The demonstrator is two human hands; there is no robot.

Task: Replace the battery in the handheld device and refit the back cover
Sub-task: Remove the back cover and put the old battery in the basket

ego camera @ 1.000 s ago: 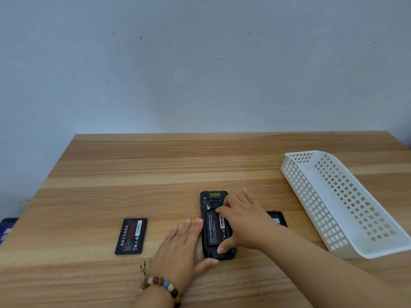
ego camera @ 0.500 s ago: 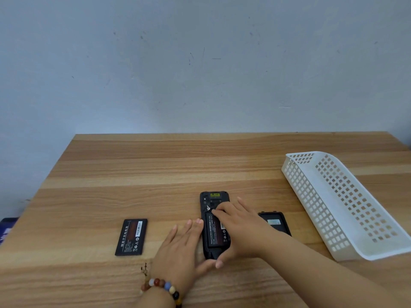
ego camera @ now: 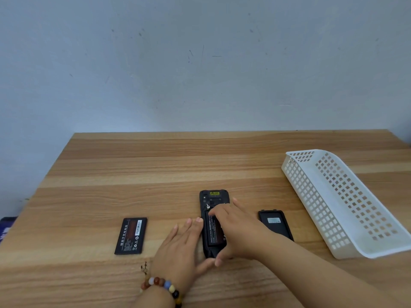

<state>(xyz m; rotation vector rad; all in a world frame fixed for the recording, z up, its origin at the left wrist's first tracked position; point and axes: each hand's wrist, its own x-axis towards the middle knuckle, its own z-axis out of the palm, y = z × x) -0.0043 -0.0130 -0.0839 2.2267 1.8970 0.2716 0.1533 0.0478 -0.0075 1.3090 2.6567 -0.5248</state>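
Single head-worn wide-angle view; faces forward-down across table [ego camera: 155, 174] toward wall [ego camera: 200, 74]; table close.

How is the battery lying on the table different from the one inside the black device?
The loose battery lies alone on the table, left of the device, untouched; the fitted battery sits in the device's open back under the right hand. The loose battery shows a reddish patch and big white writing; the fitted battery looks mostly black with small print. Both are flat black rectangles, label up.
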